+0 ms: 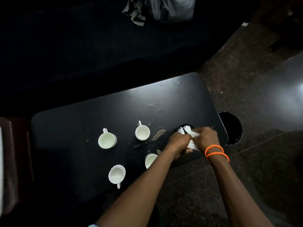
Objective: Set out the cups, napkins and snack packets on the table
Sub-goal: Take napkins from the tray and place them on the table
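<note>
Several white cups stand on the black table (pixel 82 122): one at the left (pixel 107 139), one in the middle (pixel 142 132), one near the front (pixel 116 175) and one partly hidden under my left forearm (pixel 150 160). At the table's right end my left hand (pixel 178 142) and my right hand (pixel 205 138) both grip white napkins (pixel 192 145). More napkins (pixel 184 129) stick out of a dark round holder (pixel 185 125) just beyond my hands. No snack packets show.
Pale smears and crumbs (pixel 158 134) mark the tabletop near the middle cup. A dark sofa (pixel 82 46) runs behind the table with grey cloth (pixel 164 9) on it. A round black opening (pixel 230 128) sits just off the table's right edge. Orange bead bracelets (pixel 214 152) circle my right wrist.
</note>
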{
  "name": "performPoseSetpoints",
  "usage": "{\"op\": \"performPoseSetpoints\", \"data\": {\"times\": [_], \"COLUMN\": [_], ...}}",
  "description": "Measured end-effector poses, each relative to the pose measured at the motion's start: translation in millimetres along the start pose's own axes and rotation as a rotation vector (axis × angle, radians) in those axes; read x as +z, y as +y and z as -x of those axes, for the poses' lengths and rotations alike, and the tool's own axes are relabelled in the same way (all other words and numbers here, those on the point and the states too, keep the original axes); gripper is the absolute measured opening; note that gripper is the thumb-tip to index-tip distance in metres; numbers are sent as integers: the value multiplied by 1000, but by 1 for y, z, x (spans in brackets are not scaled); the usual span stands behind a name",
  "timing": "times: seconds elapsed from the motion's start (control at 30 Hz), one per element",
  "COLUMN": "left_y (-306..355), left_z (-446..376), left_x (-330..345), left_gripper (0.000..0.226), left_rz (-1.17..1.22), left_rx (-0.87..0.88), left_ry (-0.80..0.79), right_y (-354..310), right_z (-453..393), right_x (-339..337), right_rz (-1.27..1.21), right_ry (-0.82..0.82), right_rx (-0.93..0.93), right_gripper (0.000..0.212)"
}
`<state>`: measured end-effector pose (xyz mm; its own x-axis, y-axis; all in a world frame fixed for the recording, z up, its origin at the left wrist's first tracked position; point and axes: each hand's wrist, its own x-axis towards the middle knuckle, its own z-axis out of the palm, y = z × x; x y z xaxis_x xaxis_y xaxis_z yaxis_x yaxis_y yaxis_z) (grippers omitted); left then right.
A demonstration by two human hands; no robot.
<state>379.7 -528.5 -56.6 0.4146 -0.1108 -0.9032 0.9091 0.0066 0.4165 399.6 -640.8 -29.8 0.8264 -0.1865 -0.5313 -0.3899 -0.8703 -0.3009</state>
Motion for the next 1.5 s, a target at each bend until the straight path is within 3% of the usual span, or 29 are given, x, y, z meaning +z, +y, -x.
{"op": "performPoseSetpoints", "data": {"times": [0.1,0.2,0.3,0.43,0.57,0.7,0.83,1.07,1.2,1.33,1.5], "left_y": [1,-5,-12,-16,-23,-31,-36,-53,-57,-60,-61], "left_z": [-4,-6,-10,-13,-17,-18,-16,-10,-9,-6,-2], "left_x": [-1,-6,-6,-2,-13,-11,-3,0,-3,-6,-8], "left_gripper": [32,12,18,14,43,64,74,77,78,73,63], "left_rz": [65,95,137,150,55,62,-27,-123,-123,-102,-79], "left_rx": [67,201,246,257,291,213,185,201,195,212,222], "left_ry": [159,316,328,348,516,312,228,282,282,297,303], "right_y": [-6,-6,1,12,30,38,36,38,37,35,37], "right_z": [-12,-15,-11,-9,-14,-20,-18,-6,-1,1,-1], "right_x": [0,-2,1,12,16,26,36,49,54,56,58], "right_rz": [29,-64,-142,-313,-600,-802,-872,-874,-853,-853,-768], "right_ry": [-8,87,190,177,368,134,36,73,86,72,92], "right_rx": [24,73,75,73,233,457,503,524,517,541,509], "right_gripper": [35,35,28,21,43,66,95,90,76,87,80]}}
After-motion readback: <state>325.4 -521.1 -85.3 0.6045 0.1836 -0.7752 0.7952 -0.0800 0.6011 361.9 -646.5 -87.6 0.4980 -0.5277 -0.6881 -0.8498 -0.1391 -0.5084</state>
